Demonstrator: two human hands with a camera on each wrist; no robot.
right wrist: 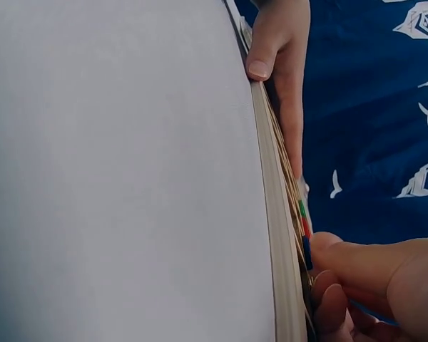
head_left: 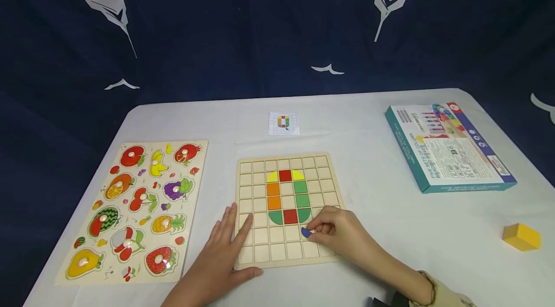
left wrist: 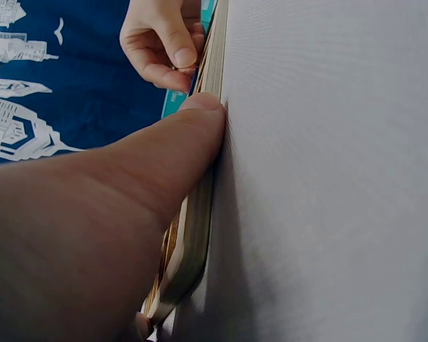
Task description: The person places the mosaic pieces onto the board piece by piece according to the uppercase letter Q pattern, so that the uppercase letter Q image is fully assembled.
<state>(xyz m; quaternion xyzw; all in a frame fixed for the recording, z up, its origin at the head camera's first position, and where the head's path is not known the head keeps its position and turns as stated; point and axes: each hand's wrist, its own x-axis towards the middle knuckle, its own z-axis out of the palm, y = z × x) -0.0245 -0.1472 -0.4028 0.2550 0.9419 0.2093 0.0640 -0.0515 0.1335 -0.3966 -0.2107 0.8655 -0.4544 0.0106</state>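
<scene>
A wooden grid board [head_left: 260,252] lies at the middle of the table, with red, yellow, orange and green pieces set in a ring. My right hand [head_left: 340,231] pinches a small blue piece [head_left: 306,232] with a curved edge between thumb and fingers. It is over the board, just below the green piece [head_left: 304,215] at the ring's lower right corner. In the right wrist view the blue piece [right wrist: 307,253] is at the board's surface. My left hand [head_left: 220,251] rests on the board's lower left edge, fingers straight, its thumb [left wrist: 200,114] against the near edge.
Beyond the board lies a small card [head_left: 284,124] printed with a similar coloured ring and a blue tail. A fruit puzzle board [head_left: 145,222] is on the left. A boxed set [head_left: 451,153] and a yellow block [head_left: 522,237] are on the right.
</scene>
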